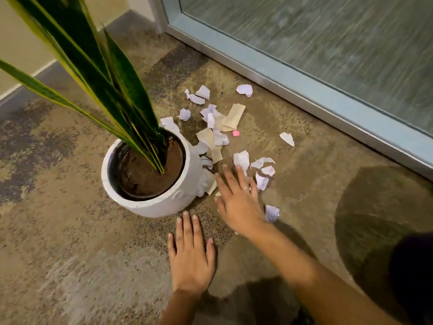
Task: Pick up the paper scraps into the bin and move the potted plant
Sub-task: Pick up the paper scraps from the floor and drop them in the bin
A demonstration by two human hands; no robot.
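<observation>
Two flat hands (191, 252), one potted plant (152, 181)

You have one view only, from the head camera: it looks forward and steeply down at the mottled brown carpet (70, 231), close enough that both forearms enter from the bottom edge. Its wide lens takes in the frosted glass panel in its metal frame (304, 43) at upper right, tilted and blurred.

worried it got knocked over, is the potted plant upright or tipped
Upright. The white pot sits flat on the carpet, its round rim facing up with the soil level inside, and the leaves rise from it.
</observation>
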